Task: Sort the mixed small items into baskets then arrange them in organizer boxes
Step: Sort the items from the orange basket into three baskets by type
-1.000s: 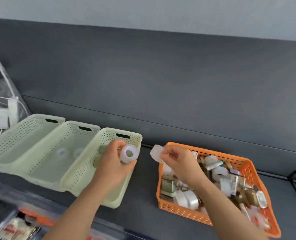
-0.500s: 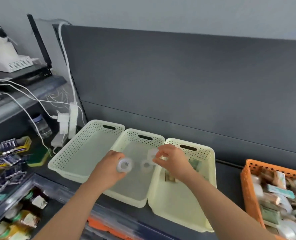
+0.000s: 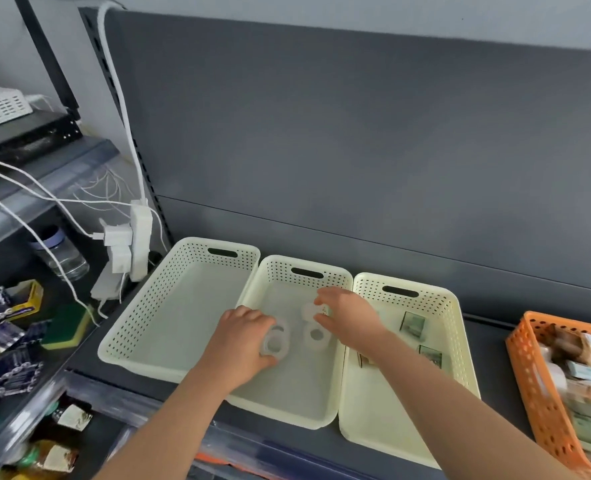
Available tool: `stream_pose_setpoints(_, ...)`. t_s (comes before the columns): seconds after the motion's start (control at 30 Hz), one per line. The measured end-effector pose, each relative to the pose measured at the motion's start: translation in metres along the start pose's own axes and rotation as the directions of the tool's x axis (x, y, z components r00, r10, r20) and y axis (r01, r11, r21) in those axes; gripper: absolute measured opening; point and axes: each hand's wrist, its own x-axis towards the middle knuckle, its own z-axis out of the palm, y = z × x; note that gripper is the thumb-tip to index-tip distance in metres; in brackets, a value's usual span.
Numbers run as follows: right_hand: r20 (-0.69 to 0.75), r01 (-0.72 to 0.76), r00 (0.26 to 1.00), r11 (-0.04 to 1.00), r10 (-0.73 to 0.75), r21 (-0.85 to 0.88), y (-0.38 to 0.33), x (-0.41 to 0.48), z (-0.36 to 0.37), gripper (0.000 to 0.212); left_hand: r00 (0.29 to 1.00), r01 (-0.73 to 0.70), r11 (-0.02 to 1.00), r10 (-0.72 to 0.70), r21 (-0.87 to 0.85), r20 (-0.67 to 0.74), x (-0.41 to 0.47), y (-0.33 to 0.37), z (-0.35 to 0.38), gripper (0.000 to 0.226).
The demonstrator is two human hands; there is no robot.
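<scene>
On grey shelf (image 3: 488, 344) — three cream baskets (image 3: 179, 299)

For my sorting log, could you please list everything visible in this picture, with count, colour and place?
cream baskets: three, side by side on the dark shelf.
tape rolls: about four, translucent white, middle basket.
small packets: about three, greenish, right-hand basket.
orange basket: one, far right, full of mixed items.
power strip: one, white, left of the baskets.
glass jar: one, clear, far left.
left hand: on a roll, middle basket.
right hand: fingers over the rolls.
</scene>
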Motion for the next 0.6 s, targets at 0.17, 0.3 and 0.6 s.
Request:
stream_pose_setpoints(0.17, -0.130, 0.034, 0.991, 0.999, -0.035, -0.010, 0.005, -0.036, -0.019, 0.036, 0.991, 0.006, 0.989, -0.025, -0.148, -0.132, 0.003, 0.014, -0.012, 0.045)
stream_pose_setpoints(0.3, -0.211, -0.034, 0.977, 0.999, 0.035, 0.009, 0.026, -0.083, -0.037, 0.041, 0.969, -0.094, 0.971, 0.039, -0.220, -0.245, 0.013, 0.051, -0.020, 0.037)
stream_pose_setpoints(0.6, -0.384, -0.298, 0.878, 0.954, 0.285, 0.026, 0.119, -0.207, -0.082, 0.042, 0.896, -0.412, 0.886, 0.352, -0.214, -0.269, 0.046, 0.207, -0.020, 0.040)
